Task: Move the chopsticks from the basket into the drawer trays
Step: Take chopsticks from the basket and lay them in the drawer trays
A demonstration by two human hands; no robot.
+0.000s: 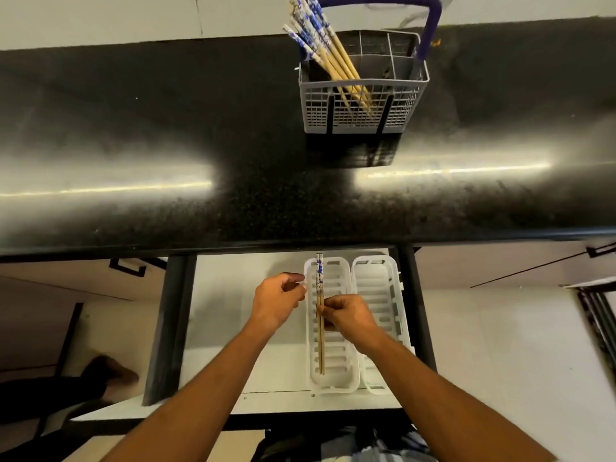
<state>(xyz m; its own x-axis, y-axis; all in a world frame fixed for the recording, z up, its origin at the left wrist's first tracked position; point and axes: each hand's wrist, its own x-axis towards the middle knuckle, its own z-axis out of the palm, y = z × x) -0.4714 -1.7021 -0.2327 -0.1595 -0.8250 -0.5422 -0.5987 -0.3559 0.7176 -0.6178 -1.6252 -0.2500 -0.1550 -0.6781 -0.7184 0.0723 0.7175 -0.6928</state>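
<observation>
We are laying 2 chopsticks (320,315) into the left tray (333,378) of the open drawer (233,295). They lie lengthwise, patterned ends toward 12 o'clock, bare tips toward 6 o'clock. Our right hand (346,316) pinches the pair at mid-length, fingers curled round them. Our left hand (278,300) hovers just at 9 o'clock of the tray rim, fingers loosely curled with the fingertips close together; whether it touches the rim we cannot tell.

To finish well, we keep the pair parallel to the tray's long walls and let them settle flat before easing the pinch, so that neither stick rolls across the slotted floor. We judge that a light steadying touch from the left hand on the rim would stop the tray sliding.

The right tray (376,295) sits at 3 o'clock, touching the first, and holds nothing that we can see. Far off at 12 o'clock on the dark counter (166,128) stands the basket (363,105), with a bundle of remaining chopsticks (320,38) leaning toward 11 o'clock, so we judge the task barely begun.
</observation>
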